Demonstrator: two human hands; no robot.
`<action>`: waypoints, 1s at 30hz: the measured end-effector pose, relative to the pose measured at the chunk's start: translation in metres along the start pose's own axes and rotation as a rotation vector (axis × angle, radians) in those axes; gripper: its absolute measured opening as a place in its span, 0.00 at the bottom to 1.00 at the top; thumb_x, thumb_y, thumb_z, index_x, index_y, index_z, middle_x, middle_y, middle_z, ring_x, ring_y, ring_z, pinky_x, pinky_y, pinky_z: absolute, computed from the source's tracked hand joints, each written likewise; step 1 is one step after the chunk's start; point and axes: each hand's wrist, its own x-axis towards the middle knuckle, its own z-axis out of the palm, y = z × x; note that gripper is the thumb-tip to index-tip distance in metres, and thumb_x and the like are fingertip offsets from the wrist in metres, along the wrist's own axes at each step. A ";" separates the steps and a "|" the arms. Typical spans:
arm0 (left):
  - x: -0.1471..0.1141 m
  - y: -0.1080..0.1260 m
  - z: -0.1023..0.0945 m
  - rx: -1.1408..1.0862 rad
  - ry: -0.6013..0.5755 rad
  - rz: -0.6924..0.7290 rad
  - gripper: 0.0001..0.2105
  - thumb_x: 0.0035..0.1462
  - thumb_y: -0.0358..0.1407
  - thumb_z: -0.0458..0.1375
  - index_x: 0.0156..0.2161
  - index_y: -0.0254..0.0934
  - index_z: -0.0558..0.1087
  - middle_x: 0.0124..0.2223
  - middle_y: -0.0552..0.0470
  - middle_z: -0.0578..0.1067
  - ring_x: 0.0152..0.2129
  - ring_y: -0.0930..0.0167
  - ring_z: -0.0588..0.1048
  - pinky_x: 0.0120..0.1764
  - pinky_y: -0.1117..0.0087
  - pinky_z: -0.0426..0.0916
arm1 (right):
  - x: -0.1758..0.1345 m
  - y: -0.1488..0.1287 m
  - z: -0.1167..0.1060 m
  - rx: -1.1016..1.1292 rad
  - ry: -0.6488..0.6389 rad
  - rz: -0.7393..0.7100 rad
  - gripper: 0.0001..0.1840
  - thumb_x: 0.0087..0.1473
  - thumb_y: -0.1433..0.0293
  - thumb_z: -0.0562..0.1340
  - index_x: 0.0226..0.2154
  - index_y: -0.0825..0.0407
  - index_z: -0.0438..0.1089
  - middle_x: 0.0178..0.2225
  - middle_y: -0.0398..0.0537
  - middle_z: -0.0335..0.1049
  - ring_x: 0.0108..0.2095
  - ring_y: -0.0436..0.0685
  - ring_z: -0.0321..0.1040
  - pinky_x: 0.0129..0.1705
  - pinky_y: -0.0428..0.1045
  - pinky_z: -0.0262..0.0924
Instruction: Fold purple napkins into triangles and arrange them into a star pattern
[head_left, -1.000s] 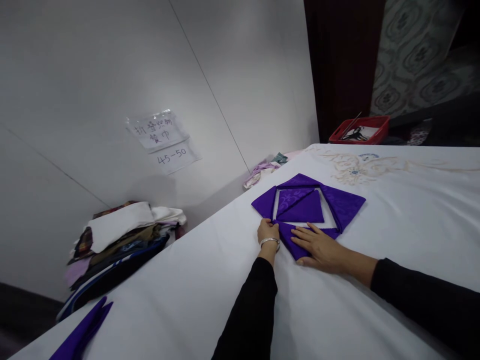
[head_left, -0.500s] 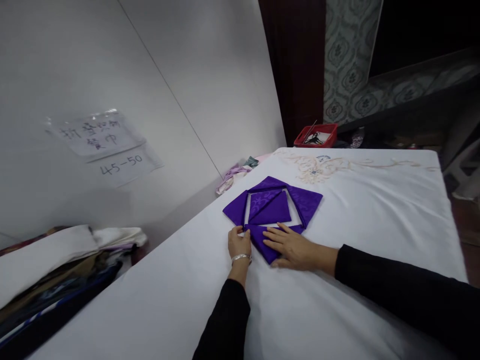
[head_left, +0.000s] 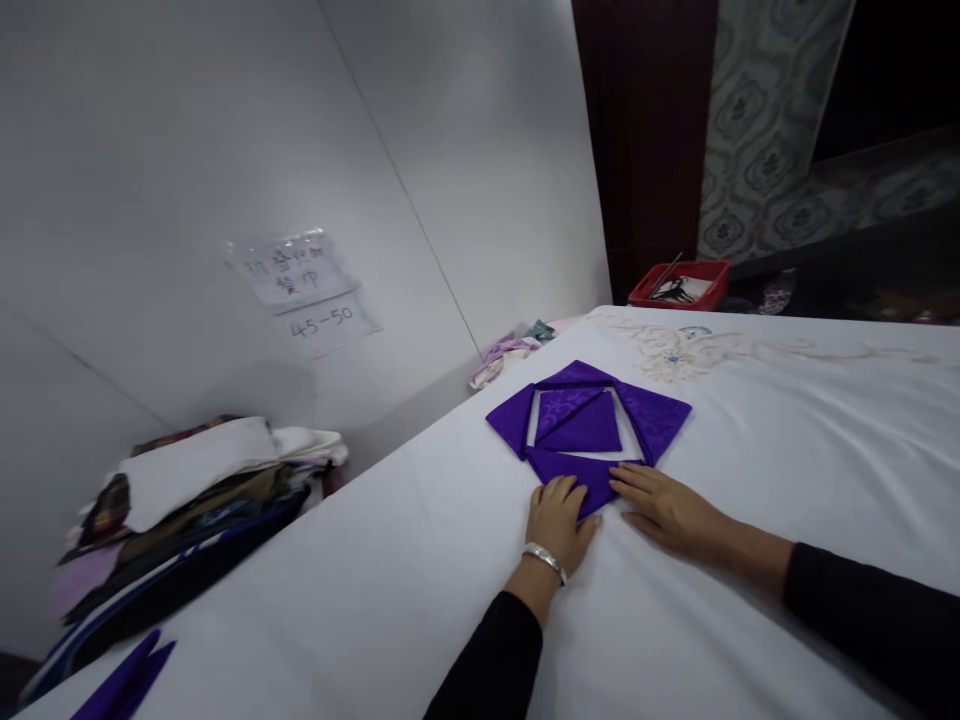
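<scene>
On white tablecloth [head_left: 390, 570], L hand [head_left: 557, 522] & R hand [head_left: 670, 508], fingers extended, atop folded purple cloth [head_left: 577, 468], w/o grip

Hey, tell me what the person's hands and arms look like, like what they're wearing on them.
Both the left hand and right hand are ungloved. The arms wear plain black sleeves ending short of the wrists. A silver-coloured bangle circles the left wrist.
</scene>
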 end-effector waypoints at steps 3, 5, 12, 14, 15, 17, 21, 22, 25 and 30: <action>-0.002 -0.002 0.001 -0.011 0.017 -0.010 0.21 0.54 0.41 0.55 0.53 0.43 0.64 0.57 0.48 0.65 0.55 0.62 0.59 0.56 0.56 0.53 | -0.004 0.008 -0.004 -0.014 0.033 -0.012 0.22 0.57 0.64 0.53 0.53 0.53 0.63 0.54 0.56 0.62 0.55 0.63 0.56 0.55 0.61 0.55; -0.005 -0.002 -0.001 -0.010 0.031 -0.002 0.23 0.54 0.41 0.55 0.55 0.43 0.62 0.58 0.48 0.62 0.56 0.62 0.57 0.57 0.57 0.52 | -0.010 0.020 -0.008 -0.050 0.082 0.019 0.22 0.58 0.63 0.52 0.52 0.53 0.64 0.54 0.56 0.62 0.55 0.63 0.57 0.55 0.61 0.55; 0.007 -0.007 -0.016 -0.038 -0.023 0.020 0.31 0.53 0.54 0.50 0.59 0.41 0.56 0.63 0.47 0.54 0.61 0.61 0.47 0.60 0.52 0.41 | -0.021 0.060 -0.010 -0.175 0.099 0.126 0.24 0.57 0.60 0.50 0.50 0.56 0.66 0.52 0.60 0.63 0.53 0.65 0.59 0.52 0.61 0.58; 0.015 -0.012 -0.016 -0.055 -0.036 -0.038 0.32 0.53 0.56 0.48 0.59 0.41 0.56 0.63 0.46 0.53 0.61 0.61 0.46 0.59 0.51 0.40 | -0.021 0.063 -0.008 -0.168 0.074 0.138 0.24 0.57 0.60 0.50 0.50 0.54 0.66 0.53 0.58 0.63 0.54 0.65 0.59 0.52 0.61 0.58; 0.018 -0.014 -0.014 -0.066 -0.040 -0.064 0.33 0.53 0.57 0.47 0.59 0.41 0.57 0.63 0.46 0.53 0.61 0.60 0.46 0.59 0.50 0.39 | -0.022 0.064 -0.006 -0.161 0.071 0.146 0.24 0.57 0.60 0.50 0.50 0.53 0.66 0.53 0.57 0.63 0.54 0.65 0.58 0.52 0.61 0.58; 0.022 -0.018 -0.010 -0.088 -0.042 -0.107 0.33 0.52 0.58 0.47 0.58 0.41 0.58 0.63 0.46 0.54 0.61 0.60 0.47 0.59 0.50 0.38 | -0.022 0.065 -0.002 -0.145 0.077 0.163 0.24 0.57 0.59 0.50 0.51 0.53 0.65 0.53 0.56 0.63 0.54 0.65 0.58 0.53 0.62 0.58; 0.020 -0.022 -0.002 -0.086 -0.060 -0.164 0.34 0.51 0.59 0.46 0.58 0.42 0.58 0.62 0.45 0.55 0.60 0.59 0.47 0.59 0.49 0.36 | -0.020 0.067 0.002 -0.134 0.081 0.166 0.24 0.58 0.59 0.50 0.51 0.54 0.65 0.53 0.57 0.62 0.55 0.65 0.57 0.54 0.62 0.56; 0.019 -0.022 -0.001 -0.078 -0.066 -0.167 0.34 0.51 0.59 0.46 0.58 0.42 0.58 0.63 0.45 0.55 0.61 0.59 0.47 0.59 0.48 0.36 | -0.019 0.067 0.002 -0.134 0.075 0.163 0.24 0.58 0.59 0.50 0.51 0.55 0.65 0.53 0.58 0.62 0.55 0.65 0.57 0.54 0.62 0.56; 0.019 -0.023 -0.001 -0.061 -0.072 -0.162 0.34 0.52 0.59 0.45 0.58 0.41 0.58 0.63 0.45 0.54 0.61 0.60 0.46 0.59 0.49 0.36 | -0.016 0.065 0.000 -0.124 0.060 0.166 0.24 0.58 0.60 0.49 0.51 0.54 0.66 0.53 0.58 0.63 0.54 0.65 0.58 0.54 0.62 0.56; 0.020 -0.018 -0.009 -0.030 -0.072 -0.170 0.31 0.53 0.56 0.46 0.58 0.41 0.58 0.64 0.48 0.52 0.61 0.62 0.45 0.59 0.51 0.37 | -0.014 0.062 -0.003 -0.114 0.069 0.157 0.22 0.58 0.61 0.50 0.52 0.52 0.64 0.52 0.57 0.64 0.54 0.64 0.58 0.53 0.62 0.57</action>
